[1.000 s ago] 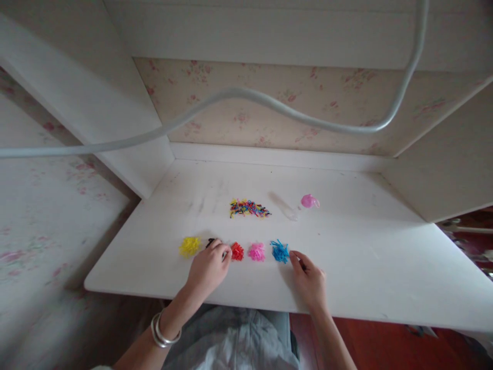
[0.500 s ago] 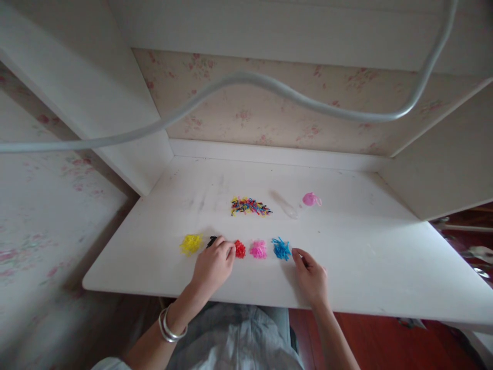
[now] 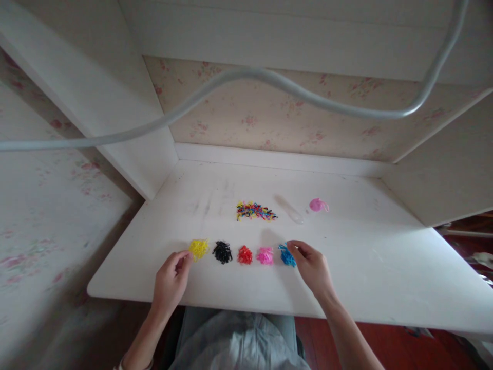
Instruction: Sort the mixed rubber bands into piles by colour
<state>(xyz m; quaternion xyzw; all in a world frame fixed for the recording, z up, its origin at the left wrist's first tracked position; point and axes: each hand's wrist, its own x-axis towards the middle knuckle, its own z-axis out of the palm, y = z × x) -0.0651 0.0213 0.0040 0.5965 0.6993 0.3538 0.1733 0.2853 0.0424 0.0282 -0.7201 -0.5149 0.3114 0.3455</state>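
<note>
Small rubber bands lie sorted by colour in a row on the white desk. My left hand [image 3: 172, 277] is at the near left edge of the yellow rubber bands [image 3: 198, 248], thumb and fingertips pinched together. At the other end, my right hand [image 3: 311, 264] is over the blue rubber bands [image 3: 287, 256], fingertips closed and partly covering them. Anything in either pinch is too small to see. Between the hands lie the black rubber bands [image 3: 222, 252], red rubber bands [image 3: 245, 255] and pink rubber bands [image 3: 265, 255]. Behind the row spreads a mixed-colour pile of rubber bands [image 3: 254, 210].
A clear, narrow plastic piece [image 3: 296, 216] lies right of the mixed pile, with a pink item with a loop [image 3: 318, 205] beyond it. A grey-white tube [image 3: 246, 73] crosses high in view. The desk [image 3: 377, 257] ends at a side panel on the right.
My left hand has moved left from the black and red piles to the yellow one, uncovering the black pile. My right hand has shifted from beside the blue pile onto it.
</note>
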